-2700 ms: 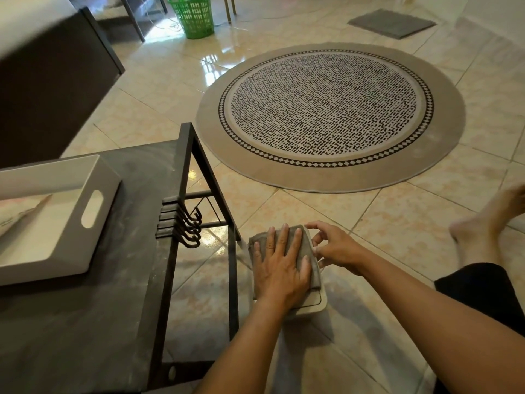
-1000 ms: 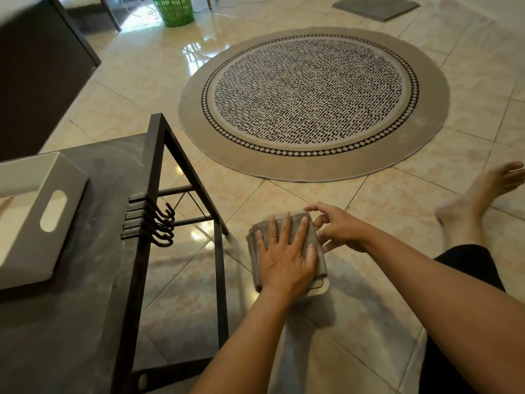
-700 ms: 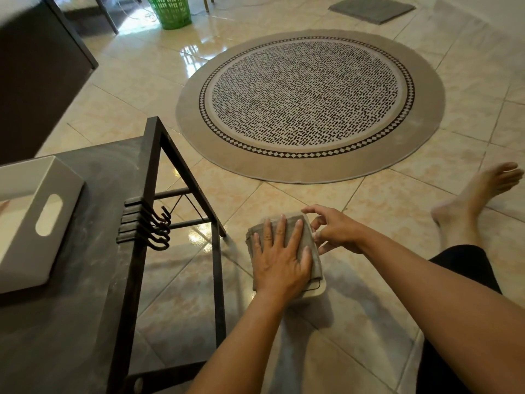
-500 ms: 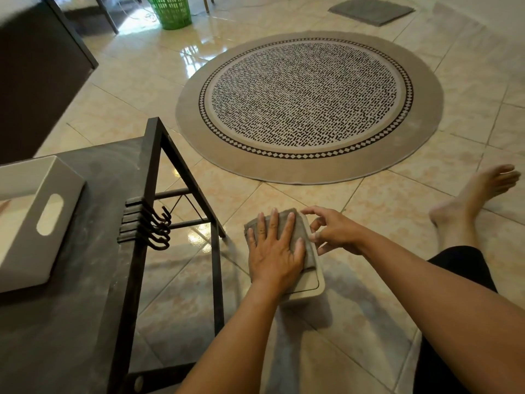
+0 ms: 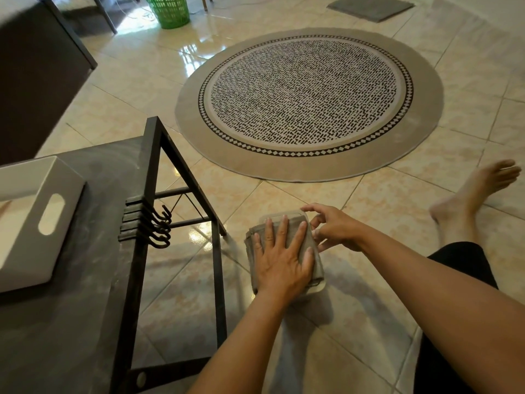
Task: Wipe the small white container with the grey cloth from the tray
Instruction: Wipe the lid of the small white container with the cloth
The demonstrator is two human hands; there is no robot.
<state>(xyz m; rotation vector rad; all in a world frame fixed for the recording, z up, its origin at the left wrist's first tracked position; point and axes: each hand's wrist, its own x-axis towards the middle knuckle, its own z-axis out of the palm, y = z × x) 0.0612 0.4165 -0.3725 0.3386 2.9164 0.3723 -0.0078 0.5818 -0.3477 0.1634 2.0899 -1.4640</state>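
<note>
The small white container (image 5: 287,216) stands on the floor tiles, mostly covered by the folded grey cloth (image 5: 314,253). My left hand (image 5: 281,257) lies flat on the cloth with fingers spread, pressing it onto the container's top. My right hand (image 5: 333,227) grips the container's far right edge with curled fingers. Only the container's far rim and near right corner show. The white tray (image 5: 42,223) with a handle slot sits on the dark table at the left.
The dark table (image 5: 93,280) has a black metal frame and several hooks (image 5: 154,227) close to my left hand. A round patterned rug (image 5: 309,100) lies ahead. A bare foot (image 5: 477,191) rests at right. A green basket (image 5: 170,8) stands far back.
My left hand has slid the cloth toward me along the container's top, uncovering the far rim. My right hand has kept its hold on the far right edge.
</note>
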